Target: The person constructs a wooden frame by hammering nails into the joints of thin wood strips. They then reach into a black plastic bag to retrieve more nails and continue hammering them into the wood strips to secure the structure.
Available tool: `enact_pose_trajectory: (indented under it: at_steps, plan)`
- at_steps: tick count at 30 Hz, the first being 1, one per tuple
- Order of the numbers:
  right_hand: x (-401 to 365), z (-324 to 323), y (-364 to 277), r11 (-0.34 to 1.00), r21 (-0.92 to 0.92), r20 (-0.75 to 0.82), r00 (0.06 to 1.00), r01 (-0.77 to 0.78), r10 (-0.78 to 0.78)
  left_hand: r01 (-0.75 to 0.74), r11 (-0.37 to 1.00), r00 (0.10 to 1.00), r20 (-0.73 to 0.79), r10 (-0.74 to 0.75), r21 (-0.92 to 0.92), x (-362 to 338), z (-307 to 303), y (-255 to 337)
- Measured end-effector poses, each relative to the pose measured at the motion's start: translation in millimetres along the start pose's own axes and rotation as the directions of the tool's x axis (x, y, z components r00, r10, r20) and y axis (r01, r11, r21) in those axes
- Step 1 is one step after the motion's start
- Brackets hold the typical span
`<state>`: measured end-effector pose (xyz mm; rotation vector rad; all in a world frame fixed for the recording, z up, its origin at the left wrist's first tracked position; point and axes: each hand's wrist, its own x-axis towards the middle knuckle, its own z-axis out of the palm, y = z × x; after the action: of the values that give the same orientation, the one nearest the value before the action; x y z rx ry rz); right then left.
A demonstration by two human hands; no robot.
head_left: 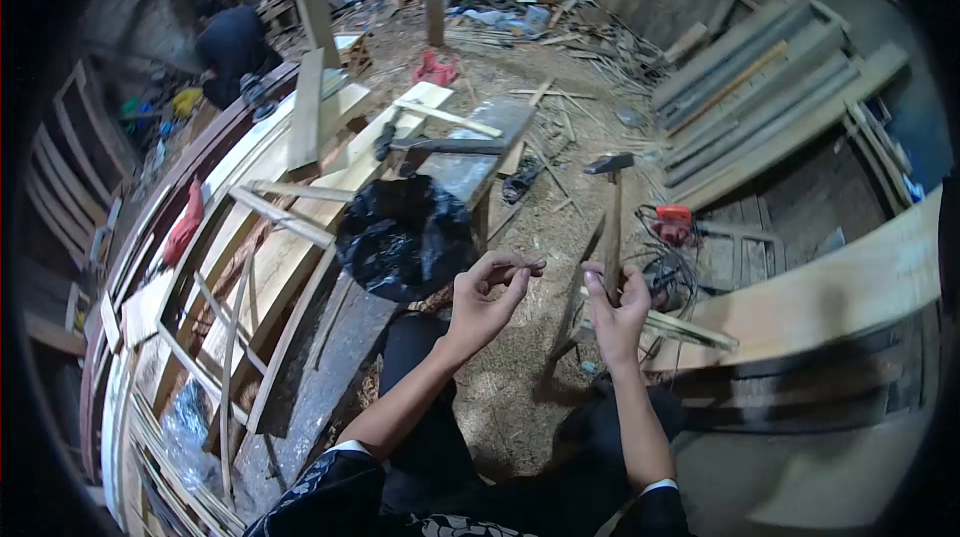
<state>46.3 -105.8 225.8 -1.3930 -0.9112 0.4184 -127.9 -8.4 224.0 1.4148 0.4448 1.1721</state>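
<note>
My right hand [617, 312] is closed around the lower handle of a hammer [613, 222]. The hammer stands upright, its dark metal head at the top. Level with it, a short gap to the left, is my left hand [488, 297]. Its thumb and fingers are curled into a pinch, with a small dark bit at the fingertips that is too small to name. Just left of that hand lies a crumpled black plastic bag [405, 237], on or beside the planks. Both forearms reach forward over my legs.
Long pale planks [335, 167] and thin strips fill the left side. A red power tool [672, 222] with cables sits right of the hammer. A wide board [830, 282] spans the right. A person in dark clothing [235, 47] is at the back left. Sawdust [500, 407] covers the floor.
</note>
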Motion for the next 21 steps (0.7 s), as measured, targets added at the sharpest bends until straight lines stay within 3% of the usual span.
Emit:
enact_pose_trajectory:
  at_steps: [3,5,6,7,9,10,13,19,21]
  plan:
    - [0,-24,9,0.996,0.079,-0.038,0.999,-0.035,0.038,0.015,0.991,0.995,0.101,-0.028,0.13,1,34,-15]
    - [1,-47,18,0.995,0.018,0.02,0.995,-0.095,0.095,0.019,0.961,0.963,0.254,-0.093,0.277,-2,53,-33]
    - [1,-58,24,0.999,-0.038,0.012,0.999,-0.038,0.038,-0.022,0.929,0.948,0.304,-0.098,0.369,-2,63,-44]
    - [-1,-71,32,0.998,-0.026,-0.031,0.998,-0.06,0.059,-0.018,0.927,0.931,0.344,-0.121,0.375,-2,76,-46]
    - [-6,-94,50,0.985,-0.174,0.021,1.0,-0.017,0.021,-0.051,0.882,0.883,0.433,-0.179,0.469,1,98,-49]
    - [-8,-97,57,0.992,-0.129,-0.026,1.0,-0.012,0.009,-0.075,0.867,0.872,0.454,-0.183,0.492,4,110,-47]
    - [-9,-114,61,0.996,-0.028,-0.047,0.995,-0.09,0.089,-0.118,0.843,0.847,0.496,-0.191,0.525,17,128,-55]
    - [0,-129,96,0.985,-0.145,-0.044,0.995,-0.096,0.09,-0.017,0.866,0.822,0.5,-0.273,0.5,33,137,-86]
    - [5,-124,103,0.981,-0.163,-0.046,0.994,-0.107,0.101,-0.048,0.898,0.824,0.525,-0.212,0.437,34,133,-100]
